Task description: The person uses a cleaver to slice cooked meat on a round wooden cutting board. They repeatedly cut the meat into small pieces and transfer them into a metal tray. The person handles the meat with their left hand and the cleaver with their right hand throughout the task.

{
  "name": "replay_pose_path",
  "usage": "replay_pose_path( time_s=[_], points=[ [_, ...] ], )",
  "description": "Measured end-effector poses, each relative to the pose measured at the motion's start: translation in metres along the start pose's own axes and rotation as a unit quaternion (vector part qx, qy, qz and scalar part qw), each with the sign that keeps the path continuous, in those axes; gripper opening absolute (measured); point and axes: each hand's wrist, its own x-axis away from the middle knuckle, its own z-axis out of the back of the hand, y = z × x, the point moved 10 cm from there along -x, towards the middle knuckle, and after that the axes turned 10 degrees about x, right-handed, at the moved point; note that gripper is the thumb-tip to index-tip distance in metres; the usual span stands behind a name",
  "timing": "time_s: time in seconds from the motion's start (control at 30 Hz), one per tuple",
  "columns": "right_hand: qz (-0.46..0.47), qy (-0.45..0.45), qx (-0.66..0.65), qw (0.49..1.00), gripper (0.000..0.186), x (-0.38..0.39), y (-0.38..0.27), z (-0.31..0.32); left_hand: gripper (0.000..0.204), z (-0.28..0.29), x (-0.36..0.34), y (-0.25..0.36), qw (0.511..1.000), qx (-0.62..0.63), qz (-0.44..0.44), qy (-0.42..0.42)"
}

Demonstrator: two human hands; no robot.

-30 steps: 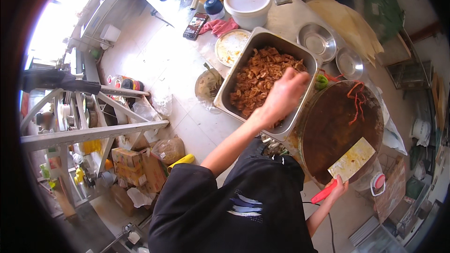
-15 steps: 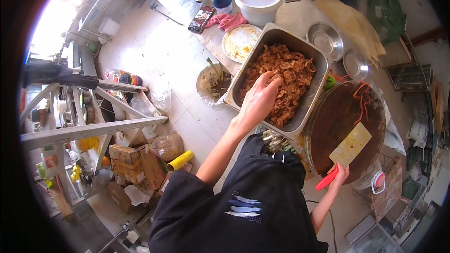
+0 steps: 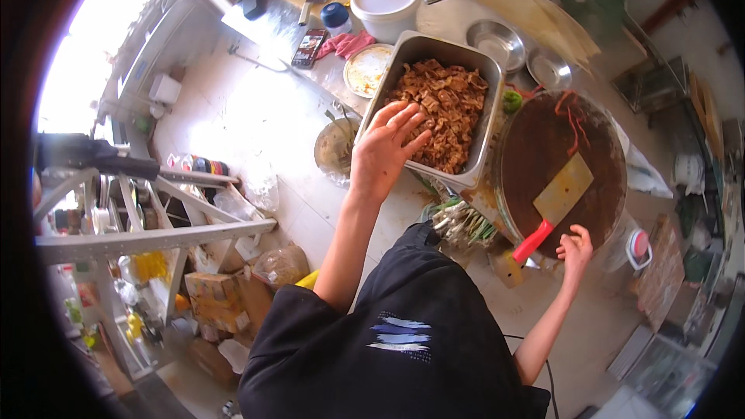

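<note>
My left hand is open, palm turned up and fingers spread, over the near left corner of a deep steel pan. Reddish-brown sliced pieces that look like seasoned meat fill much of the pan; nothing shows in the hand. On the round brown chopping block lies a cleaver with a red handle, its blade smeared yellowish. Just right of that handle, at the block's near edge, my right hand is open and free of the cleaver, fingers loosely bent and apart. Red strings rest on the block's far side.
Behind the pan stand a lidded white tub, a blue-capped jar, a phone and a pink cloth. Steel bowls sit to its right. Green onions are below the pan. A metal rack stands left.
My right hand has let go of the cleaver, which now lies on the block. My left hand has drawn back from the meat, turned over and spread its fingers. The view has shifted.
</note>
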Motion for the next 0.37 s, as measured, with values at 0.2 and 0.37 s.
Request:
replay_pose_path(
  time_s=[0.2, 0.37],
  points=[
    [-0.051, -0.018, -0.067, 0.996, 0.025, 0.094, 0.061, -0.009, 0.046, -0.021, 0.023, 0.007, 0.994, -0.103, -0.021, 0.012],
    [-0.146, -0.090, -0.062, 0.983, 0.028, 0.196, 0.177, -0.042, 0.041, -0.035, 0.001, 0.005, 0.960, -0.272, -0.013, -0.060]
  ],
)
